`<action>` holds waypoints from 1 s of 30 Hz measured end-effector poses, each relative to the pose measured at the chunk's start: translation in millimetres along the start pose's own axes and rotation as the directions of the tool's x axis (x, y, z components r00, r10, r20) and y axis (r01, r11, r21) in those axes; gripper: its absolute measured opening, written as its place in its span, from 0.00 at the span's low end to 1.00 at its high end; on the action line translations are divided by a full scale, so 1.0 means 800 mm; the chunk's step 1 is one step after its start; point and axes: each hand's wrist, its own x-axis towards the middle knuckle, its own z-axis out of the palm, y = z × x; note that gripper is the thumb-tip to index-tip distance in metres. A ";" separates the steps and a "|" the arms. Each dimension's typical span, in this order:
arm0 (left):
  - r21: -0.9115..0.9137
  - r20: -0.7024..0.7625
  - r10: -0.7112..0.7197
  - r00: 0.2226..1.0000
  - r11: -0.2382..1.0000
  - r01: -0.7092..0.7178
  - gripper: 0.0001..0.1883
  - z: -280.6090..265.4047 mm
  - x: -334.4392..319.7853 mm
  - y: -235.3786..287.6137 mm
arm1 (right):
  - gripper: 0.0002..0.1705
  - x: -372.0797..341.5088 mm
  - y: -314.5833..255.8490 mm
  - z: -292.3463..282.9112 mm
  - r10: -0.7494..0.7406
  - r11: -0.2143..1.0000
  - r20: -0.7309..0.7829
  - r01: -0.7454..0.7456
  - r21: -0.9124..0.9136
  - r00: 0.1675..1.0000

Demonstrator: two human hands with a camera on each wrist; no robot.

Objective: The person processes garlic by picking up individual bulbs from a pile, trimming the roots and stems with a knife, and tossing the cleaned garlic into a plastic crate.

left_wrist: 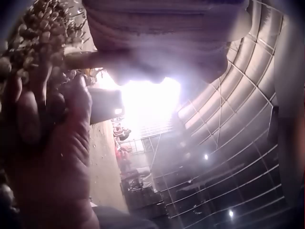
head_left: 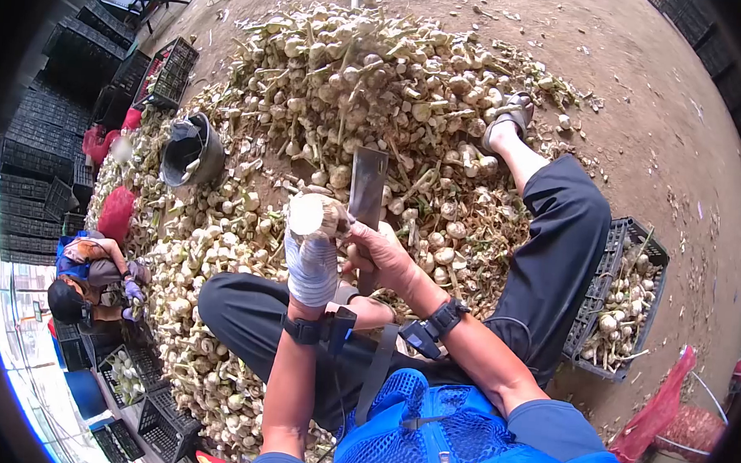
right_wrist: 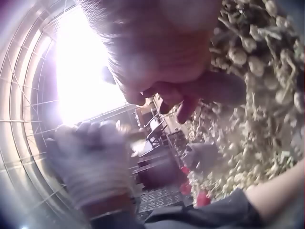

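1 garlic bulb [head_left: 308,216], pale round face upward, beside 1 dark blade [head_left: 368,180]

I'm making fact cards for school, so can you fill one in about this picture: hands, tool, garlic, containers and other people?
Left hand: white glove, holding a garlic bulb
Right hand: bare, close to the bulb; exact grip unclear
Tool: dark flat blade near the bulb
Garlic heap: on the ground
Containers: dark bucket; crate holding garlic
Other person: far left of head view, purple gloves
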 end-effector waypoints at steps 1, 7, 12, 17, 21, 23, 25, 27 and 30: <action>-0.001 -0.007 0.001 1.000 1.000 -0.001 0.34 0.007 0.000 0.011 | 0.16 -0.004 -0.012 0.019 0.017 0.997 -0.037 -0.014 0.082 0.999; -0.034 -0.101 -0.131 0.986 0.991 0.128 0.34 -0.016 -0.006 0.049 | 0.13 -0.006 -0.064 0.023 -0.269 0.959 -0.074 0.259 -0.118 0.960; -0.283 -0.204 -0.148 0.968 0.955 0.086 0.29 -0.025 -0.014 0.029 | 0.11 -0.006 -0.048 0.033 -0.559 0.670 0.016 0.462 -0.581 0.829; -0.520 -0.123 -0.261 0.958 0.839 0.162 0.16 0.006 -0.015 0.024 | 0.07 0.002 -0.039 0.038 -0.717 0.361 0.059 0.442 -0.821 0.695; -0.630 -0.169 -0.328 0.930 0.761 0.154 0.18 0.003 -0.014 0.006 | 0.10 0.023 0.014 -0.003 -0.777 0.280 -0.017 0.321 -0.905 0.629; -0.752 -0.128 -0.307 0.943 0.650 0.109 0.26 -0.031 -0.010 -0.010 | 0.11 0.031 0.061 -0.053 -0.684 0.291 -0.227 -0.025 -0.956 0.694; -0.927 -0.007 -0.166 0.986 0.370 0.055 0.36 -0.064 0.005 0.041 | 0.13 0.022 0.082 -0.116 -0.704 0.270 -0.311 -0.164 -0.949 0.638; -0.977 -0.171 0.108 0.979 0.109 -0.183 0.38 -0.077 0.011 0.121 | 0.15 0.012 0.065 -0.172 -0.689 0.164 -0.381 -0.379 -0.911 0.617; -0.839 -0.264 0.167 0.950 0.447 -0.312 0.39 -0.166 0.003 0.160 | 0.21 -0.011 0.026 -0.223 -0.496 0.050 -0.559 -0.621 -0.782 0.664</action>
